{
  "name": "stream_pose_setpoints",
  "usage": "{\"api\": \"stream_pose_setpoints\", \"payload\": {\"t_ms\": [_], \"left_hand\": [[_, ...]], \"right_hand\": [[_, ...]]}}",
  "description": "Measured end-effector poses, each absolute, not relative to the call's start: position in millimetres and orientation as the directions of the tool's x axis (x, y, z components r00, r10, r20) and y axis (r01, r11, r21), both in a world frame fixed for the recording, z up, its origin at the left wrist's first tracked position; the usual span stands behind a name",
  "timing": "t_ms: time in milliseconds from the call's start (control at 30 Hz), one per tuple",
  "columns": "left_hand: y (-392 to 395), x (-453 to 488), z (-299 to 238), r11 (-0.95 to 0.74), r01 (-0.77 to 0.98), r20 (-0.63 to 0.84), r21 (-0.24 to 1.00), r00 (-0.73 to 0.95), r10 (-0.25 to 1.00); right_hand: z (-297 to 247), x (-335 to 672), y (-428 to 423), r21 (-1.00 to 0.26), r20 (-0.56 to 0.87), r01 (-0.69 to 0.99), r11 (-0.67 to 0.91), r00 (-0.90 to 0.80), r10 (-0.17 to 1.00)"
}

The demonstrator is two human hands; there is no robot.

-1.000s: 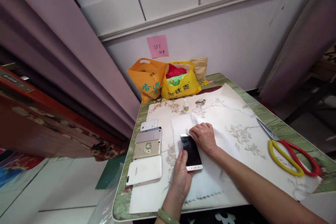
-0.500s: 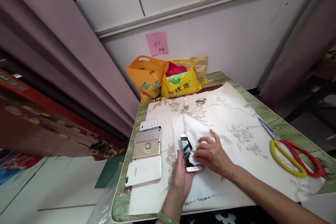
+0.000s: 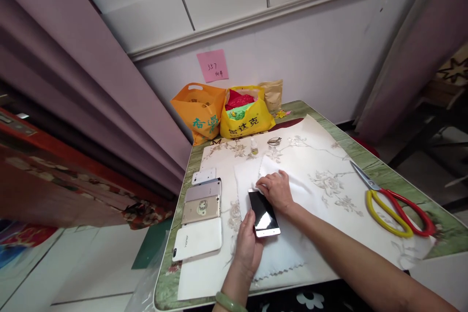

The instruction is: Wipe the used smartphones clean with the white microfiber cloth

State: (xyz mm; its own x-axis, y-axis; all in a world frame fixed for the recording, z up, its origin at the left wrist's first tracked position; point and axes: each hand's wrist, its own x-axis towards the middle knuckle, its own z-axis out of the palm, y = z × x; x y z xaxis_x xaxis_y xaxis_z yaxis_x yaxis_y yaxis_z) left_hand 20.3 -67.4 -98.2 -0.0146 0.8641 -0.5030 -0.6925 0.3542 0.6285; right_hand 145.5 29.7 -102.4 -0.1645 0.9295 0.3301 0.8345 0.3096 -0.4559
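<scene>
My left hand (image 3: 249, 246) grips a smartphone (image 3: 263, 213) by its left edge, its dark screen facing up and its white frame showing. At the phone's far end, my right hand (image 3: 277, 191) pinches part of a white cloth (image 3: 281, 261) with a zigzag-cut edge. The cloth spreads out beneath the phone and both hands. To the left lie several other phones, backs up: a white one marked honor (image 3: 198, 239), a gold one with a ring holder (image 3: 201, 208), a greyish one (image 3: 203, 191) and a small white one (image 3: 204, 176).
Large scissors (image 3: 393, 204) with red and yellow handles lie at the right. A small bottle (image 3: 254, 146) and glasses (image 3: 274, 141) are near the back. An orange bag (image 3: 199, 112), a yellow bag (image 3: 246, 122) and a tan pouch (image 3: 271, 95) stand against the wall.
My right hand has moved with the cloth from the phone's lower screen to its far end. The fingers have drawn together, and most of the screen is now uncovered.
</scene>
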Motion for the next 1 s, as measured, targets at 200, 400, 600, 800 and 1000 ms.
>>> {"api": "stream_pose_setpoints", "payload": {"t_ms": [200,400,600,800,1000], "left_hand": [[-71.2,16.4,-97.8,0.347,-0.723,-0.502,0.597,0.001,0.865],[-74.3,4.9,-93.5,0.338,-0.775,-0.481,0.535,0.05,0.875],[-87.0,7.2,-79.6,0.427,-0.628,-0.402,0.65,0.193,0.895],[-94.3,14.5,-49.4,0.523,-0.436,-0.39,0.732,0.36,0.847],[-100.4,6.8,-36.6,0.598,-0.32,-0.483,0.735,0.372,0.792]], "right_hand": [[-107.3,159.4,35.4,-0.417,0.289,0.87,0.263,-0.148,0.946],[-86.7,161.4,11.1,-0.526,0.392,0.784,0.329,-0.119,0.912],[-51.6,186.1,-25.8,-0.851,0.216,0.466,0.242,-0.108,0.97],[-58.3,221.6,-39.2,-0.996,-0.071,0.058,-0.06,-0.204,0.976],[-69.3,235.5,-54.3,-0.974,-0.191,-0.022,-0.224,-0.445,0.875]]}}
